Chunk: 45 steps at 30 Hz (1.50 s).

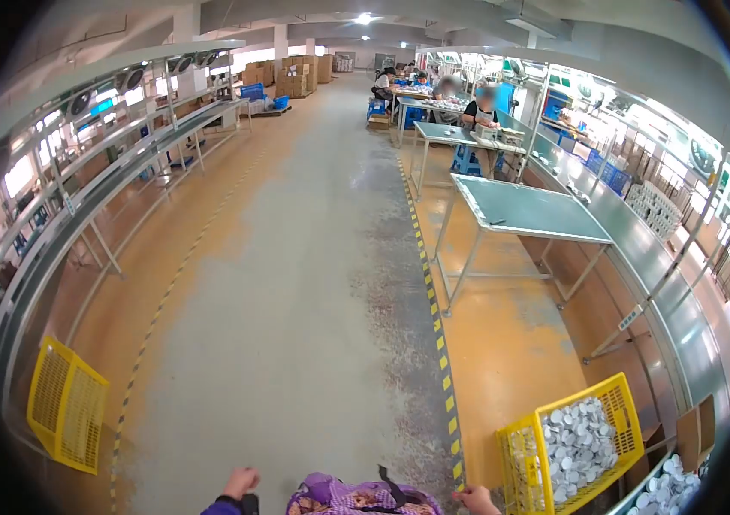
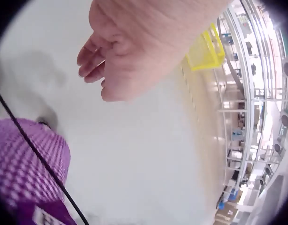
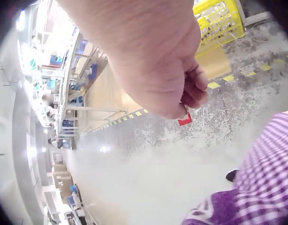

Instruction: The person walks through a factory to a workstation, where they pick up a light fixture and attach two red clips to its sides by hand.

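Note:
My left hand (image 2: 139, 47) hangs over the grey walkway with its fingers loosely bent and nothing in them; in the head view the same hand (image 1: 243, 482) is at the bottom, left of my purple checked clothing (image 1: 365, 498). On the other side, my right hand (image 3: 158, 75) has its fingers curled in and pinches a small flat red piece (image 3: 184, 120) at the thumb tip. Most of that piece is hidden behind the fingers. Near this hand stands a yellow plastic crate (image 1: 592, 412) full of round whitish discs (image 1: 575, 442).
Left of the walkway another yellow crate (image 1: 69, 403) leans by a long conveyor line (image 1: 116, 172). To the right stands a green-topped table (image 1: 536, 209) beside a second conveyor (image 1: 682, 318). Farther off, several people sit at benches, and cardboard boxes (image 1: 296, 77) are stacked at the back.

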{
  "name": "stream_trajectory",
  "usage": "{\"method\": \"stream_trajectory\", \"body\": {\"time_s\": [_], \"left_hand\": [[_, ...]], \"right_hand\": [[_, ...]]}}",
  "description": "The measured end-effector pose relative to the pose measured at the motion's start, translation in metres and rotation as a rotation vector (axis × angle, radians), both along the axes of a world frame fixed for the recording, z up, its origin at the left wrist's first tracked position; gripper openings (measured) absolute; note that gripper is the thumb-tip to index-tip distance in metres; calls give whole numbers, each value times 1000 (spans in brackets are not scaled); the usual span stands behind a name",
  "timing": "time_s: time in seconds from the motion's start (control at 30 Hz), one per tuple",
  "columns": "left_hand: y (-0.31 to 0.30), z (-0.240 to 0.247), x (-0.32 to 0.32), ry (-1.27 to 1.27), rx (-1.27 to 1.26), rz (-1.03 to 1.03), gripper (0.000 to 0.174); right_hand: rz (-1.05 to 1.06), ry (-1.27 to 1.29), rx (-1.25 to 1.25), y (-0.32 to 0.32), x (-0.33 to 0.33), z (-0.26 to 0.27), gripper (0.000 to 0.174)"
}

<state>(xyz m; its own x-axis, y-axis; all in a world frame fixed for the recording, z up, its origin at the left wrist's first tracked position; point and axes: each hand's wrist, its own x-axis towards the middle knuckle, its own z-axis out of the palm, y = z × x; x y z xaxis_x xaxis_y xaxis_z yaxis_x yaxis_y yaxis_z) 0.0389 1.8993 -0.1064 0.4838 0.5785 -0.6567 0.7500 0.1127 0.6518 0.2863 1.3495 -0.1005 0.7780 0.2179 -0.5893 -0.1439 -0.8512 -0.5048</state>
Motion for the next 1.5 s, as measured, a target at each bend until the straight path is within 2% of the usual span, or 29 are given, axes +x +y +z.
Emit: {"method": "stream_trajectory", "body": {"time_s": [0.03,0.07,0.1,0.17,0.2,0.27,0.3,0.33,0.4,0.43,0.47,0.53,0.57,0.6,0.67,0.73,0.8,0.83,0.9,0.97,1.0,1.03,1.07,1.17,1.23,1.27,1.33,1.43,1.5], "left_hand": [[20,23,54,-3,38,-116,27],[45,7,98,-82,-11,-96,24],[57,22,144,-141,45,-87,24],[81,47,228,-202,102,-82,24],[92,51,258,-268,159,-119,26],[111,45,306,-329,207,-156,28],[119,41,316,-281,236,-179,27],[131,36,321,-223,268,-204,27],[155,13,314,-40,185,-153,29],[167,8,305,64,124,-105,31],[167,40,312,198,128,-279,29],[195,-23,288,168,-92,29,28],[204,-21,290,38,-88,15,22],[210,-15,292,-92,-80,1,24],[225,-12,318,-24,-13,-15,22],[256,-22,365,46,56,-38,21],[297,-35,421,336,38,-179,23],[314,-29,466,331,32,-185,23],[347,-18,556,170,-29,81,24],[419,-55,633,89,862,-1160,20],[432,-54,681,-44,844,-966,17],[425,13,758,126,201,-336,18],[427,49,816,6,109,-190,19],[475,43,958,-130,173,-393,21],[469,84,1039,-236,156,-375,32],[478,79,1069,-234,156,-383,32],[490,58,1129,-286,215,-480,45],[500,38,1170,-196,377,-628,44],[520,10,1175,-127,325,-661,44]], "right_hand": [[-178,58,89,9,12,10,16],[-356,114,174,16,31,12,14],[-357,117,179,18,51,-1,14],[-636,117,358,17,86,-50,14],[-638,120,361,32,108,-43,14],[-268,-110,-3,78,159,29,20],[45,-281,-19,43,188,-71,24],[47,-267,-16,41,233,-93,24],[221,-492,-197,66,302,-124,16],[-126,-232,-31,102,329,-102,14],[-465,17,130,147,373,-54,12],[-463,-69,244,179,445,-73,24],[-403,-96,228,204,475,-40,24],[-344,-121,214,244,504,2,24],[-284,-152,235,290,557,14,24],[-231,-180,255,326,605,3,25],[-13,-393,181,355,640,-14,22],[-70,-286,188,372,651,-1,21],[-133,-215,195,385,658,-3,24],[-192,-156,186,390,679,-2,26],[-302,-97,187,389,683,-5,25],[-413,-37,195,394,693,-6,24],[-422,-30,193,398,707,-7,24],[-588,-73,250,418,751,-1,22],[-641,-72,276,438,785,-7,21],[-685,-81,297,446,805,-10,20],[-698,-72,291,471,851,-8,18],[-562,-132,271,519,938,23,17],[-542,-123,303,535,1014,19,23]]}}
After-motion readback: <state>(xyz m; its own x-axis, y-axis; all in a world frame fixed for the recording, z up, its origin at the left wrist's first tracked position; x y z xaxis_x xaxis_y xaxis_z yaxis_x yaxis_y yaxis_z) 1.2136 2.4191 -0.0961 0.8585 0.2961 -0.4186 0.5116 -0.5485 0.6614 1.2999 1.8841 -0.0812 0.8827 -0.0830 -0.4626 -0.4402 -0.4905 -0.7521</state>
